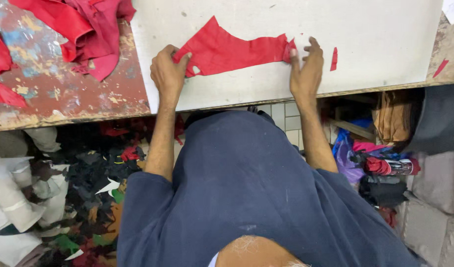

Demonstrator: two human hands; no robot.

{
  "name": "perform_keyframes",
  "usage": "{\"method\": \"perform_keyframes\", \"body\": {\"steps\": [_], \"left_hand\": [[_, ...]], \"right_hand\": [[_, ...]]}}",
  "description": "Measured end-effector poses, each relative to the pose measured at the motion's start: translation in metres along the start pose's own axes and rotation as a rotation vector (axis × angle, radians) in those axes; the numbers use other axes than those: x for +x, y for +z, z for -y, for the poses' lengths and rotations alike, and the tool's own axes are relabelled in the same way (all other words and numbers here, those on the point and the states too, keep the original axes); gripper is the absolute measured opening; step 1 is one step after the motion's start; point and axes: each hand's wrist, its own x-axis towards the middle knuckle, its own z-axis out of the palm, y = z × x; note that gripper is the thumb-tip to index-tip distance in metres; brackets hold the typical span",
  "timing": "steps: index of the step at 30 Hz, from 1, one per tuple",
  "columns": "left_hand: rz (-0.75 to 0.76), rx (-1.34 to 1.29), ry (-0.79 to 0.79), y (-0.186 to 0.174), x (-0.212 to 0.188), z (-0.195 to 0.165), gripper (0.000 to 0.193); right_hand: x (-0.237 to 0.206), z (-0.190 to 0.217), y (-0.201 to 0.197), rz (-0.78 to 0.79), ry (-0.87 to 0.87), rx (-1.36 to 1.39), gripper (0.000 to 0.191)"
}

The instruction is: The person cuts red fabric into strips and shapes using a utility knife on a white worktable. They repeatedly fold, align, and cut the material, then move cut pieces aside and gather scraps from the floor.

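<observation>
A red piece of cloth [232, 49], flat, with an irregular cut outline and a peak near its left end, lies spread across a white board [375, 34] in the upper middle of the frame. The left hand [167, 73] grips its left end, thumb and fingers closed on the edge, while the right hand [306, 69] presses its right end with fingers spread and nearly straight; the two hands are well apart, the cloth stretched between them. Just right of the right hand a small red sliver [333, 58] lies on the board, and another red scrap [440, 67] sits near the right edge. The board rests on a worn table [64, 94] with flaking red paint, where a heap of red fabric [83, 27] fills the upper left. Below the table at right, a red and white can [392, 166] lies on its side among purple and pink bags [353, 155]. At lower left, mixed scraps [96, 198] cover the floor.
</observation>
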Motion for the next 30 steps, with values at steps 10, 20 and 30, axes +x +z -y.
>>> {"method": "perform_keyframes", "body": {"steps": [10, 20, 30], "left_hand": [[-0.589, 0.321, 0.175, 0.110, -0.004, 0.005, 0.031], [-0.962, 0.575, 0.636, 0.138, 0.000, -0.071, 0.027], [-0.254, 0.597, 0.305, 0.103, -0.033, -0.052, 0.063]], "right_hand": [[0.074, -0.067, 0.056, -0.018, -0.452, -0.223, 0.023], [0.115, -0.144, -0.063, -0.291, -0.660, -0.015, 0.027], [0.069, -0.143, -0.019, 0.060, -0.546, -0.312, 0.026]]}}
